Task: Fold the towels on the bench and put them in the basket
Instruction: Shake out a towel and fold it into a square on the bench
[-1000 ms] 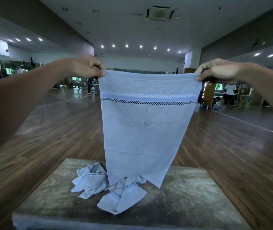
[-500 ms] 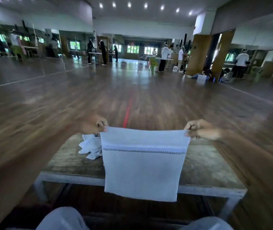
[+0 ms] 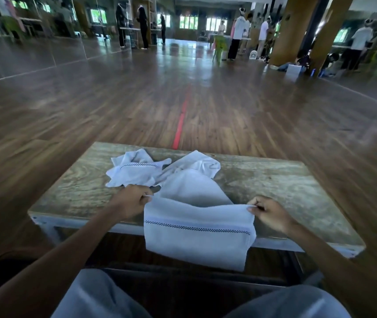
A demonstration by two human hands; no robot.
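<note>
Dark plank floor (image 3: 183, 99) beyond worn wooden bench (image 3: 274, 180). White checker-striped towel (image 3: 196, 237) draped over bench near edge: judged soft, light, limp; best held at corners. Crumpled white towel (image 3: 132, 173) at bench far-left. Draped towel's upper corners pinched by left hand (image 3: 130, 203), right hand (image 3: 272, 214).

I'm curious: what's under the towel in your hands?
The towel lies on the bench, its near end hanging over the edge. Anything else beneath is covered.
</note>
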